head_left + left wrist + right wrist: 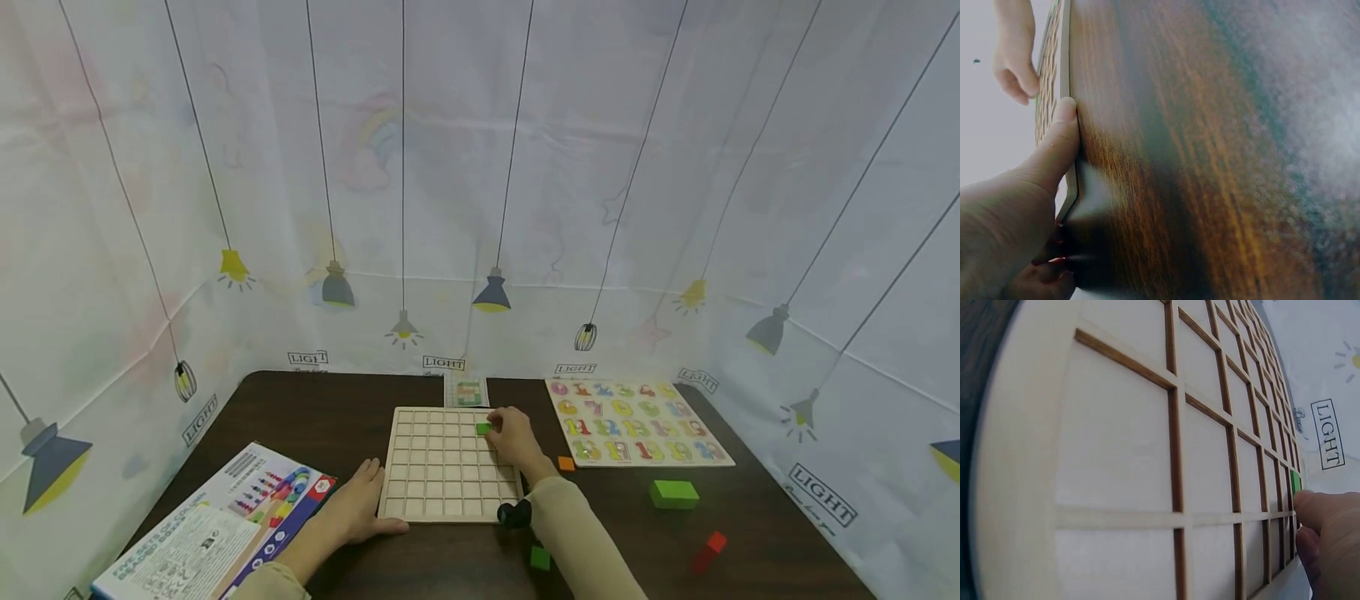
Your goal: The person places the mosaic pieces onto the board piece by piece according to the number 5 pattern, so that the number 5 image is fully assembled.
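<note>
The right hand (516,440) pinched a small green block (483,428) in its fingers, over a cell in the second row of the wooden grid board (442,492). The left hand (362,508) lay flat with fingers relaxed, thumb braced against the board's near left edge. Judged step: seating the block; next, lowering it squarely into the cell. The dark wooden table (337,417) stood within lamp-printed curtains (525,167).

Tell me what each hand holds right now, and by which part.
The right hand pinches a small green block by its right side, over the grid board. The left hand holds nothing; it presses against the board's near-left edge.
</note>
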Motion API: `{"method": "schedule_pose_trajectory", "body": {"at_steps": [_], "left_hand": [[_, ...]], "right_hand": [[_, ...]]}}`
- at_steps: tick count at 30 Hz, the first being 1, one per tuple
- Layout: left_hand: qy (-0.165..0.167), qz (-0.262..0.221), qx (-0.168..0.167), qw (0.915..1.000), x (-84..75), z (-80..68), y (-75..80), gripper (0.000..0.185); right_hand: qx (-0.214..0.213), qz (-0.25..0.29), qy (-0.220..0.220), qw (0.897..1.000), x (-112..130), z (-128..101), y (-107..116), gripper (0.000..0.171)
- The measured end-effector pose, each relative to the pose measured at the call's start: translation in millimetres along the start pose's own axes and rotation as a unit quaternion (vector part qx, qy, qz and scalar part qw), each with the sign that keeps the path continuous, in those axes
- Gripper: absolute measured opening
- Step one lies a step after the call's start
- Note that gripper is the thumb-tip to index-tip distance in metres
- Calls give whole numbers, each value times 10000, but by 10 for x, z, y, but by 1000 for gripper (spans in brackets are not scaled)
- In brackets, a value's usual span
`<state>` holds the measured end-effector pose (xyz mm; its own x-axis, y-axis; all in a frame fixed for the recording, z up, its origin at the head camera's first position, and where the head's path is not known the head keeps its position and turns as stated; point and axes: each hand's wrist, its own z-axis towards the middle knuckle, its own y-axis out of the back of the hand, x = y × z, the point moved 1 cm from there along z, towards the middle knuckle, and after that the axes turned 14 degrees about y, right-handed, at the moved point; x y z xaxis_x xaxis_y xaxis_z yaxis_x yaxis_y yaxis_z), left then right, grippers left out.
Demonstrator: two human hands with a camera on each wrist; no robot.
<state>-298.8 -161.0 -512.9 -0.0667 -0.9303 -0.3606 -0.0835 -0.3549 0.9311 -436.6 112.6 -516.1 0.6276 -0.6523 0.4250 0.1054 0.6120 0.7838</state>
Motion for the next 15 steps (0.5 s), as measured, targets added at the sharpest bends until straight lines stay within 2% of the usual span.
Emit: {"method": "schedule_pose_trajectory", "body": {"at_steps": [10,15], "left_hand": [[-19,-56,117,9999,-32,-43,25,103],[-50,-28,82,9999,-12,-33,35,103]], "right_hand": [[-445,725,-146,9963,-40,-215,232,21],[-402,867,-230,9952,-62,-267,368,22]]}}
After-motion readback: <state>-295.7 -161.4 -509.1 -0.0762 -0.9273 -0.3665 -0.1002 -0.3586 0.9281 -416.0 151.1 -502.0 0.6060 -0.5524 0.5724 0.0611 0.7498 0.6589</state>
